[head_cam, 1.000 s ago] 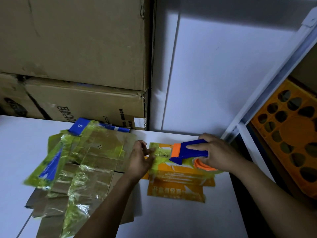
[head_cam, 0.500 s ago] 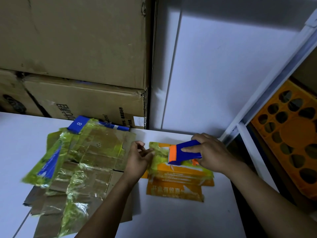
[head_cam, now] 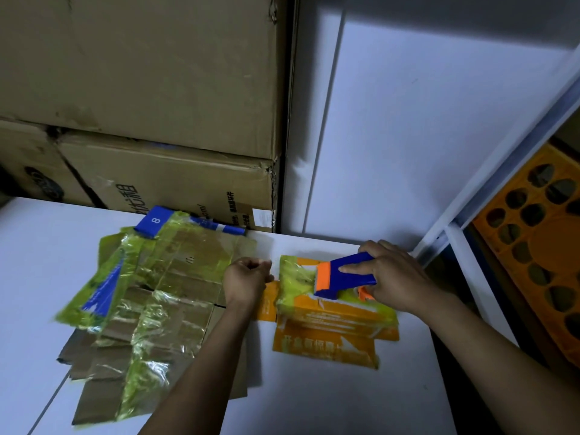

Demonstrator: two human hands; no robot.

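– Two hands over the bench (head_cam: 314, 403); what is each doing?
– The right hand (head_cam: 396, 279) grips a tape dispenser (head_cam: 343, 277), forefinger laid straight along its blue body. The left hand (head_cam: 248, 277) is curled into a loose fist just off the left edge of the orange carton (head_cam: 326, 337). Whether it pinches anything, I cannot tell.
– How does the dispenser look?
– Blue plastic body, an orange front plate with a toothed cutter, and an orange hub showing beneath the palm. Its front end rests on the carton.
– And where does the carton lie?
– Flattened, near the far right corner of the bench, with white lettering on its near panel. Yellow-green tape (head_cam: 295, 277), wrinkled and glossy, covers its far left part up to the cutter.
– Anything else?
– A pile of flattened cardboard (head_cam: 163, 296), banded with the same tape and with blue pieces among it, lies toward the far edge, left of the left hand. Big cardboard boxes (head_cam: 141, 73) are stacked behind the bench, and an orange crate (head_cam: 533, 262) sits past its right edge.
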